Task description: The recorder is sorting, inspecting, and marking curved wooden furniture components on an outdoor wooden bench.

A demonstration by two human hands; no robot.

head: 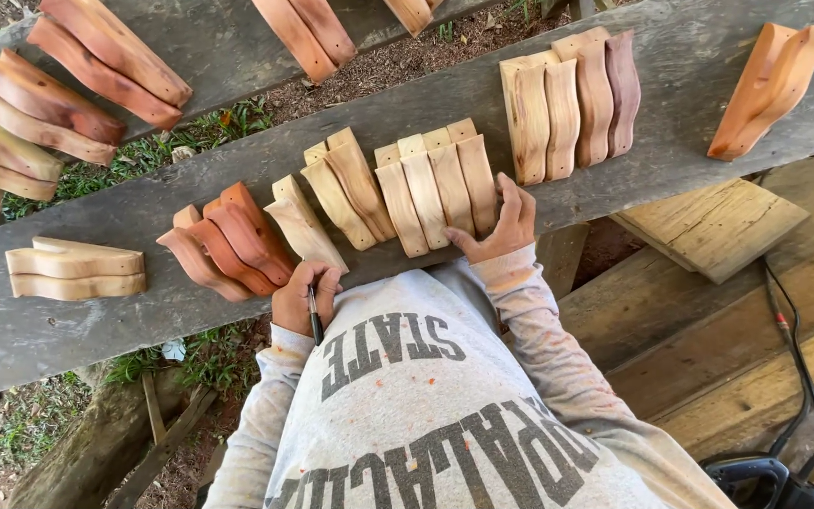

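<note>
My left hand (301,294) is closed around a dark pencil (314,319) at the near edge of a grey weathered plank (68,330). It sits just below a pale carved wooden block (305,224) and a row of reddish curved blocks (228,240). My right hand (503,224) lies with spread fingers on the plank. Its fingertips touch the right end of a row of pale curved blocks (435,184). Two more pale blocks (349,187) lean between the two rows. My grey printed sweatshirt (426,415) fills the bottom middle.
More carved blocks lie about: a row (567,104) at upper right, an orange pair (770,85) at far right, a stacked pair (73,269) at left, and several reddish ones (21,123) on a second plank. A square board (713,226) and a black power tool (765,481) with its cable (793,349) lie at lower right.
</note>
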